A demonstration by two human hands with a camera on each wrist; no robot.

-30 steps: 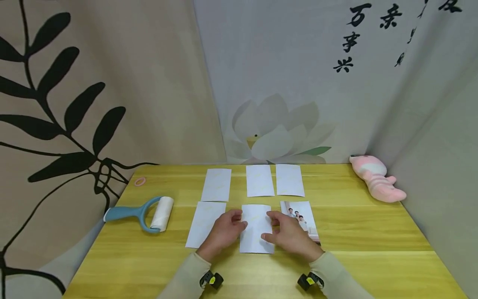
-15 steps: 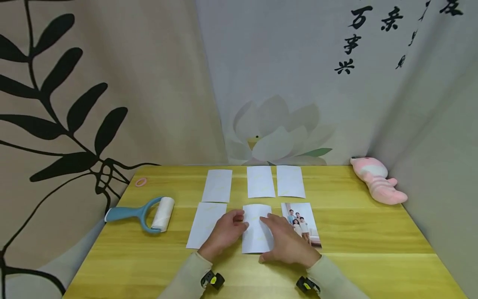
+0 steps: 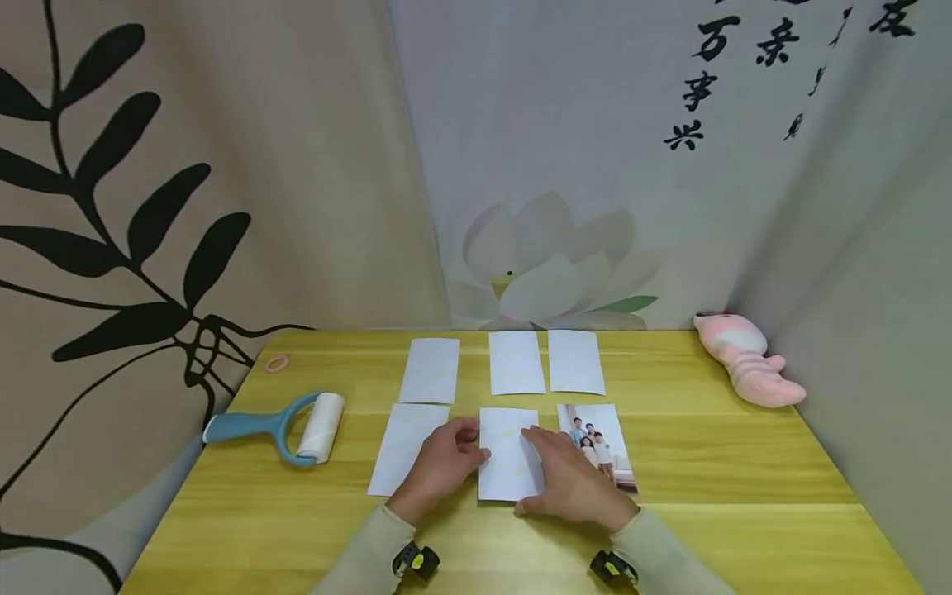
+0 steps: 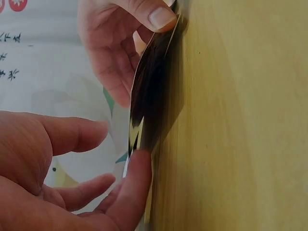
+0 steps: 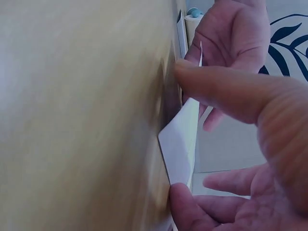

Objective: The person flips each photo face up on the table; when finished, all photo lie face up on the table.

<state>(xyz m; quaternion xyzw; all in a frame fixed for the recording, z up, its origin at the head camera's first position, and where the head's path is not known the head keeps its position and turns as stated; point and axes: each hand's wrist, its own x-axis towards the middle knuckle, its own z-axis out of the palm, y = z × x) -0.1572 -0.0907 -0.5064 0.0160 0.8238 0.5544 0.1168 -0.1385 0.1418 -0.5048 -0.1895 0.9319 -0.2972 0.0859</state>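
White across the rectangular paper card (image 3: 506, 475), flecked with faint yellowish marks, and its underside comes up almost black in the left wrist view! White too on the flat paper cards in the back row (image 3: 429, 370), while the glossy photo print (image 3: 604, 438) brings figures in white and blue. Streaky yellow wood grain all over the worktop (image 3: 744, 496)! There's a blue-handled roller (image 3: 278, 425) with a white cylinder, a round pink ring (image 3: 277, 357), a pink plush toy (image 3: 751, 364) patched white. Black leaves pattern the beige fabric curtain (image 3: 312, 165).
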